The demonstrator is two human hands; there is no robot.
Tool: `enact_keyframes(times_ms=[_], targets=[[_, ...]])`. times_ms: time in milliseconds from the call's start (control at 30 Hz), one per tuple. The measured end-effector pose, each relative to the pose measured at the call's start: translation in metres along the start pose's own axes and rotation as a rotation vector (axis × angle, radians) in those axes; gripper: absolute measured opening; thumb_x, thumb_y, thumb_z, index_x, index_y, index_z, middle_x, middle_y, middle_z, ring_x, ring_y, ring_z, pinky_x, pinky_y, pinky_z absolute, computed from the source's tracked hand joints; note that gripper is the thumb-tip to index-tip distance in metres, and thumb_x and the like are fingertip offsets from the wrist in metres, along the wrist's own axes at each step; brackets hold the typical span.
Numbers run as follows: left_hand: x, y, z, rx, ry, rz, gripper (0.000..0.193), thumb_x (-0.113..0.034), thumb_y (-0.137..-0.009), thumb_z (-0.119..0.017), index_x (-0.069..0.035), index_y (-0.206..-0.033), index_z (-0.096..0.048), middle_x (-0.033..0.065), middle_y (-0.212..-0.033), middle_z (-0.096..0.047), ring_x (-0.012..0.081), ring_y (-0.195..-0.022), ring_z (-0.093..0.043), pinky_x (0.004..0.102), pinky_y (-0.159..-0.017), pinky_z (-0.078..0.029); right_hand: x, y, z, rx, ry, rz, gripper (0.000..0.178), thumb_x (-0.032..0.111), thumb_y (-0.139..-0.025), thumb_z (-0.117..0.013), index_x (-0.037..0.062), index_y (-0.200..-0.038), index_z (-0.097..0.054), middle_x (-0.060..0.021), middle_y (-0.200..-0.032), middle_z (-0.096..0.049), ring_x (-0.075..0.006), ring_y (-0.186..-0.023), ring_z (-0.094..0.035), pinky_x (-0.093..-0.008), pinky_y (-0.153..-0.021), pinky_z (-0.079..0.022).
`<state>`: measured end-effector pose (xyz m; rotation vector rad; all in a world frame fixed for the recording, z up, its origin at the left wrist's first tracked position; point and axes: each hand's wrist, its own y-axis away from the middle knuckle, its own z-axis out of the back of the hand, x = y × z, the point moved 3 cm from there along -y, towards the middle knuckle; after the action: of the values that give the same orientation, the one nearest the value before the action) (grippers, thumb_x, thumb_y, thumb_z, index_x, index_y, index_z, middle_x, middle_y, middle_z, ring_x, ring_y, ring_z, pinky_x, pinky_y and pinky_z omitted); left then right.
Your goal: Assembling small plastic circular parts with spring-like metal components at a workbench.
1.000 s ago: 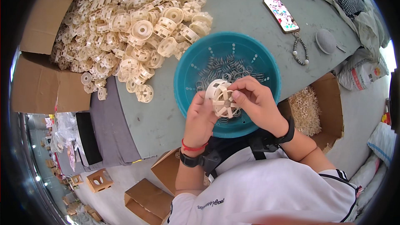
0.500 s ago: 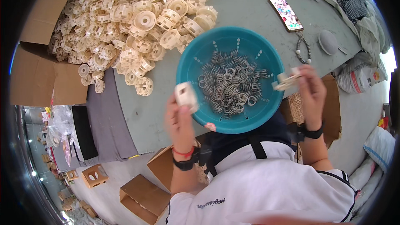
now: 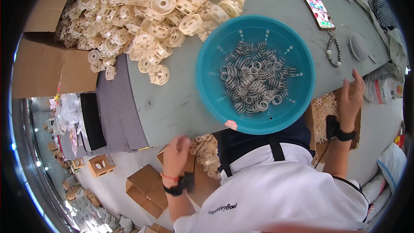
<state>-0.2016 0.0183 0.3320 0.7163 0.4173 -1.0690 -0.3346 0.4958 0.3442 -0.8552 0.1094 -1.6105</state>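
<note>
My left hand (image 3: 177, 154) hangs past the near table edge, beside an open cardboard box of cream plastic parts (image 3: 208, 155). It is slightly blurred and its fingers turn away, so what they do is hidden. On the right, my right hand (image 3: 351, 100) is open with fingers stretched, above another box holding small cream pieces (image 3: 324, 116). Between my arms a teal plastic basin (image 3: 206, 99) sits at the table edge, with many metal coil springs (image 3: 254, 80) in it. Neither hand touches the basin.
A large heap of cream round plastic parts (image 3: 159, 26) covers the table's far left, against a cardboard carton (image 3: 51, 69). A phone (image 3: 318, 10) with a beaded strap (image 3: 334, 51) and a grey oval object (image 3: 359, 47) lie right of the basin. White sacks (image 3: 391, 157) stand on the right.
Both hands have left the basin's sides and moved outward, the left one down past the table edge. The cream plastic pieces they held no longer show. The view has shifted.
</note>
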Motion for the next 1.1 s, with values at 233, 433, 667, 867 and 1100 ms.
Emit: enact_keyframes(times_ms=[233, 433, 667, 867, 1100], targets=[[-0.031, -0.149, 0.035, -0.66, -0.243, -0.22, 0.061, -0.036, -0.079, -0.064, 0.003, -0.121, -0.045, 0.0218, -0.112, -0.056, 0.0316, -0.102, -0.055, 0.0388, -0.088, -0.043, 0.15, 0.021, -0.024, 0.269, -0.574, 0.418, 0.035, 0.001, -0.075, -0.059, 0.001, -0.11, -0.055, -0.0156, -0.111, -0.053, -0.0328, -0.104, -0.051, -0.0398, -0.089, -0.041], [-0.047, -0.166, 0.023, -0.593, -0.201, -0.07, 0.067, -0.031, -0.076, -0.068, 0.005, -0.125, -0.041, 0.0199, -0.12, -0.051, 0.0315, -0.107, -0.053, 0.0381, -0.09, -0.043, 0.151, 0.023, -0.029, 0.256, -0.491, 0.439, 0.035, 0.001, -0.071, -0.061, 0.0003, -0.105, -0.057, -0.0147, -0.107, -0.054, -0.0328, -0.102, -0.052, -0.0406, -0.087, -0.043], [-0.145, -0.056, -0.028, -0.107, 0.472, -0.553, 0.07, -0.013, -0.068, -0.076, 0.002, -0.126, -0.039, 0.0132, -0.124, -0.045, 0.0231, -0.11, -0.049, 0.0354, -0.091, -0.043, 0.164, 0.021, -0.029, 0.556, -0.821, 0.297, 0.038, 0.009, -0.081, -0.06, -0.0001, -0.116, -0.051, -0.016, -0.104, -0.056, -0.0294, -0.09, -0.057, -0.0352, -0.079, -0.046], [-0.191, -0.043, -0.073, 0.052, 0.594, -0.729, 0.077, -0.012, -0.067, -0.077, 0.001, -0.13, -0.034, 0.0164, -0.134, -0.033, 0.0246, -0.121, -0.038, 0.0378, -0.098, -0.037, 0.175, 0.022, -0.046, 0.627, -1.14, -0.019, 0.038, 0.007, -0.086, -0.054, -0.0015, -0.122, -0.045, -0.0146, -0.104, -0.057, -0.0188, -0.085, -0.058, -0.0289, -0.075, -0.047], [-0.182, -0.054, -0.091, 0.292, 1.118, -0.305, 0.042, -0.013, -0.083, -0.066, 0.003, -0.115, -0.044, 0.0082, -0.103, -0.058, 0.012, -0.093, -0.056, 0.0256, -0.081, -0.047, 0.169, 0.019, -0.045, 0.533, -1.04, 0.058, 0.033, 0.002, -0.083, -0.054, -0.001, -0.116, -0.052, -0.0116, -0.101, -0.058, -0.0217, -0.091, -0.056, -0.0323, -0.08, -0.045]])
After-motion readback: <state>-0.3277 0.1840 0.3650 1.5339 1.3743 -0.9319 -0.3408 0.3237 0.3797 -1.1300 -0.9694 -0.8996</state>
